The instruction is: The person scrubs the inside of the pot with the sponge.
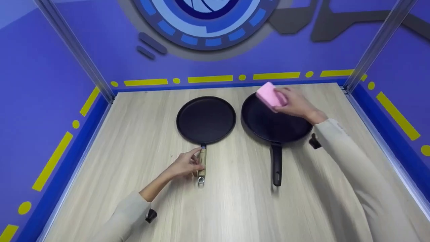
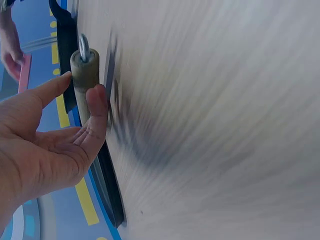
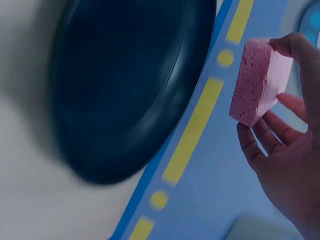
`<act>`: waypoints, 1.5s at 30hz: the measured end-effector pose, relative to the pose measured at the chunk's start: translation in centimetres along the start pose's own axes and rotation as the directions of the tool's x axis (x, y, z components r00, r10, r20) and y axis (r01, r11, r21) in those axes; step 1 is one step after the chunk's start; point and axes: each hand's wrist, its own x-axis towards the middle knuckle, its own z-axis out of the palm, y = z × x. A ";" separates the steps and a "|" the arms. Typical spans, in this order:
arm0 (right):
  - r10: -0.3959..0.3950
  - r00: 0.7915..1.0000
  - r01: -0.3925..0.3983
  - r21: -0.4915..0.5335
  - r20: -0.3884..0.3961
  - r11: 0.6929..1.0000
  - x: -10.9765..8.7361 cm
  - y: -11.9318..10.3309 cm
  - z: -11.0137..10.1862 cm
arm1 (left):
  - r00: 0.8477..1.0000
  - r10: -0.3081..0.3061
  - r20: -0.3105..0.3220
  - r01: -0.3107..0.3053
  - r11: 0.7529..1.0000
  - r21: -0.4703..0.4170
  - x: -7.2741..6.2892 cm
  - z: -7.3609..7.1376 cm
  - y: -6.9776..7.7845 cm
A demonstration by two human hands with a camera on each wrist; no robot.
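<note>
A flat black crepe pan (image 1: 206,119) with a low rim lies left of centre in the head view. My left hand (image 1: 184,164) pinches its wooden handle (image 2: 86,75) between thumb and fingers, close to the metal hanging ring. On the right sits a deeper black frying pan (image 1: 276,122), its dark handle (image 1: 276,164) pointing toward me. Above this pan my right hand (image 1: 295,103) holds a pink sponge (image 1: 269,95) by its sides. In the right wrist view the sponge (image 3: 256,82) is apart from the frying pan (image 3: 125,85).
Both pans stand on a light wood-grain table (image 1: 235,201). Blue-purple panels with yellow markings enclose it at the back and both sides, joined by metal corner posts (image 1: 75,50). A small black piece (image 1: 315,141) shows at the right sleeve.
</note>
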 end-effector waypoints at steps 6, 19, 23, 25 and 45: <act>-0.100 0.989 0.102 -0.012 0.105 0.995 3.2 -3.9 4.5 | 0.999 -0.047 -0.024 0.047 0.999 0.000 0.0 0.3 0.4; -0.279 0.906 0.327 -0.106 0.318 0.939 5.8 -9.0 13.5 | 0.997 -0.080 0.012 0.080 0.995 -0.051 -0.5 1.0 0.9; -0.252 0.896 0.315 -0.123 0.366 0.941 5.7 -9.4 14.7 | 0.995 -0.096 0.021 0.097 0.994 -0.051 -0.4 1.2 0.9; -0.227 0.896 0.291 -0.118 0.382 0.949 5.7 -9.6 14.9 | 0.994 -0.109 0.023 0.110 0.993 -0.047 -0.4 1.2 1.0; -0.227 0.894 0.274 -0.070 0.387 0.959 7.2 -10.6 16.1 | 0.990 -0.143 -0.014 0.142 0.987 -0.079 0.3 0.4 1.2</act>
